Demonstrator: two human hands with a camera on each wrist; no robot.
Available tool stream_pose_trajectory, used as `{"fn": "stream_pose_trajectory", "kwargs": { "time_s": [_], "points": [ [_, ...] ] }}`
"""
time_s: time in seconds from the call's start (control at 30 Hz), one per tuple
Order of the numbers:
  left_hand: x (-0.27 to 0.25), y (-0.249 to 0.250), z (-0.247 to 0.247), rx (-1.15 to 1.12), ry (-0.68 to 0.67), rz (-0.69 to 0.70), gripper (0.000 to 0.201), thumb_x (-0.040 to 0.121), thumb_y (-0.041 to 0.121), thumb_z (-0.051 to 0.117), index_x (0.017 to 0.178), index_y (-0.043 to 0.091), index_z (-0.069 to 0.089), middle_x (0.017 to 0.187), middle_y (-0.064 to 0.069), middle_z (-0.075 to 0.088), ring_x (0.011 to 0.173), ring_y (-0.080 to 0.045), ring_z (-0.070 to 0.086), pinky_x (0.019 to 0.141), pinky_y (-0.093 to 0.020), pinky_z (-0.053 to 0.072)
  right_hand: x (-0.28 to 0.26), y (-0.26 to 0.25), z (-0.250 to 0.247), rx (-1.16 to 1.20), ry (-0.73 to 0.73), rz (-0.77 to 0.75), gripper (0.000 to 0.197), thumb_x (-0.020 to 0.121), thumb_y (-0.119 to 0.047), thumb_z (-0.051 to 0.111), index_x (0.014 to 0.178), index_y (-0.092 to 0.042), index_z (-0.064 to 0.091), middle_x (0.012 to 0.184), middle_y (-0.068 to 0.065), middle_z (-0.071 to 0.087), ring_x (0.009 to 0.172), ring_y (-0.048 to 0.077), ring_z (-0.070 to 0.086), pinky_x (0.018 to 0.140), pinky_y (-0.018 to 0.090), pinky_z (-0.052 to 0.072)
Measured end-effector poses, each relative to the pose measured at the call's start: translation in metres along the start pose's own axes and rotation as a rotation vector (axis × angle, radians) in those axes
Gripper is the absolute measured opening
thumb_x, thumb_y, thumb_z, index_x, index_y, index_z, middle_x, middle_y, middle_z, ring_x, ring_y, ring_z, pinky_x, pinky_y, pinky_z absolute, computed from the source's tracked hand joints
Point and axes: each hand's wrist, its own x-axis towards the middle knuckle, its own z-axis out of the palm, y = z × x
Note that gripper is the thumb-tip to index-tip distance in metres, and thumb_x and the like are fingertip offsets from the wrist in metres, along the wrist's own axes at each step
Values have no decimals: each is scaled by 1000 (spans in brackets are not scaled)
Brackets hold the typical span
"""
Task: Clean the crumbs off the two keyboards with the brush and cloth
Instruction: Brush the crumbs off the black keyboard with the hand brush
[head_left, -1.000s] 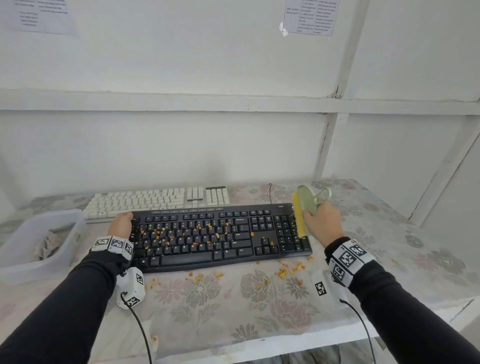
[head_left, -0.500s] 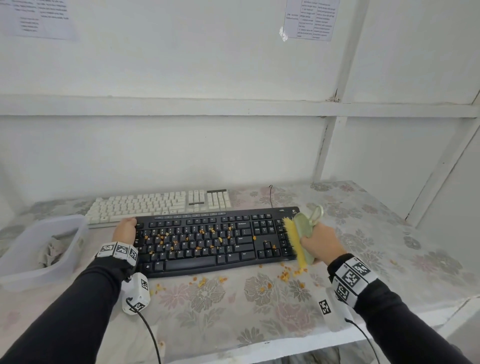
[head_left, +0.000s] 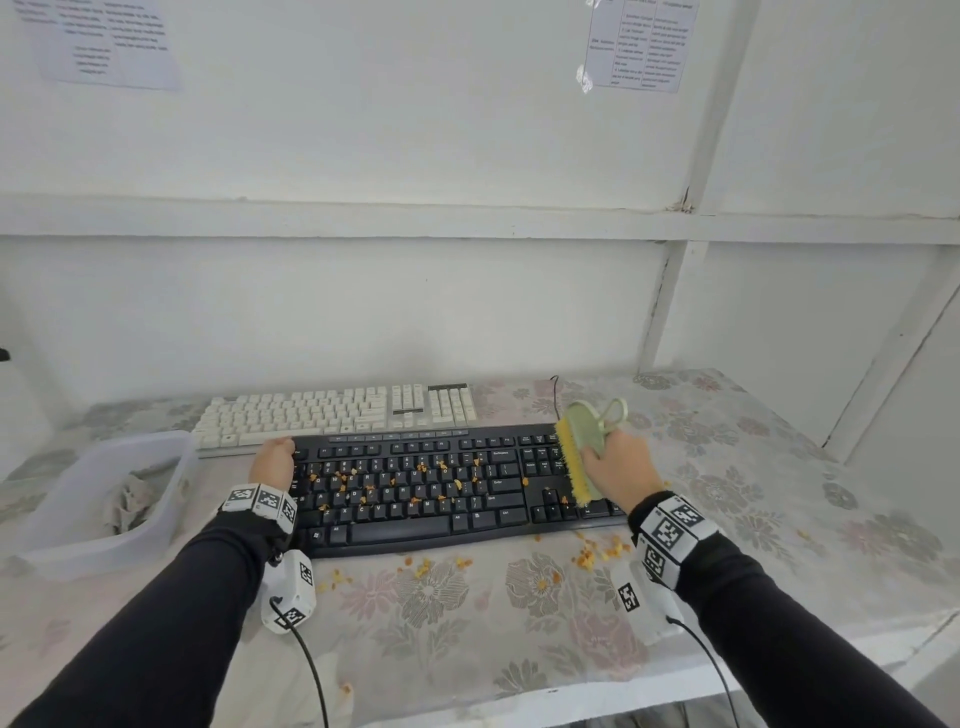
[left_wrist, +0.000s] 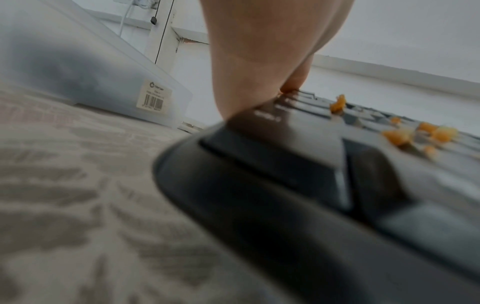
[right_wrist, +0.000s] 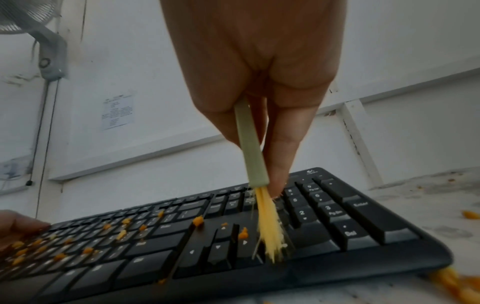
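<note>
Floral-patterned cloth covers the worktop (head_left: 519, 639). On it lies a black full-size plastic keyboard (head_left: 447, 488), orange crumbs (head_left: 363, 488) scattered over its letter keys and on the cloth before its front edge. Touching its rear edge lies a white keyboard (head_left: 337, 410). Left of both stands a translucent plastic tub (head_left: 171, 499) holding a crumpled grey cloth (head_left: 127, 501). The right hand (head_left: 615, 467) has its grip closed round a pale green brush with yellow bristles (head_left: 579, 454), bristles down on the keys between the arrow cluster and number pad. The left hand (head_left: 272, 462) rests on the black keyboard's left end; whether its fingers curl cannot be told.
</note>
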Motion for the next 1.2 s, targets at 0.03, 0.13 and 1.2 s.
{"fn": "stream_pose_trajectory", "kwargs": {
  "time_s": [0.03, 0.13, 1.2],
  "points": [
    [0, 0, 0, -9, -4, -5, 38, 99, 8, 34, 132, -9, 42, 142, -23, 41, 131, -33, 37, 104, -33, 28, -3, 1, 0, -21, -20, 0, 28, 93, -15, 45, 67, -9, 40, 56, -1, 40, 45, 8, 38, 35, 11, 28],
    [2, -2, 0, -30, -13, -14, 38, 98, 8, 35, 133, -7, 42, 142, -21, 41, 132, -32, 37, 105, -32, 28, -16, 7, 0, -53, -81, 14, 33, 92, -12, 44, 61, -15, 31, 55, 0, 38, 44, 9, 35, 33, 12, 28],
    [-5, 0, -3, -33, 3, -2, 38, 99, 10, 34, 132, -6, 43, 141, -21, 42, 131, -33, 38, 105, -35, 29, -19, -12, 4, 10, 19, -9, 35, 91, -15, 47, 60, -15, 33, 54, -1, 39, 43, 9, 37, 37, 14, 25]
  ]
}}
